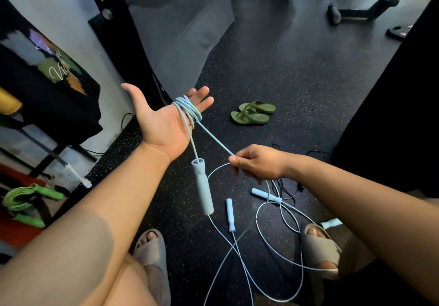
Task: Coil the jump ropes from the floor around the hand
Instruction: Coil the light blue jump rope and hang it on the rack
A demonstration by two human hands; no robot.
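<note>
Presently your left hand (164, 125) is held palm up with the fingers spread open, and several turns of the light blue jump rope (190, 112) sit wrapped around those fingers. One handle (202, 186) of that rope hangs below your left wrist, clear of the floor (297, 72). Your right hand (259, 165) is closed in a pinch on the rope, which runs taut from the coil down to your fingertips. The slack loops on the floor between your sandalled feet, among three more blue handles (230, 214). Green flip-flops (253, 113) lie farther out. A green jump rope (26, 198) lies coiled at the left edge.
</note>
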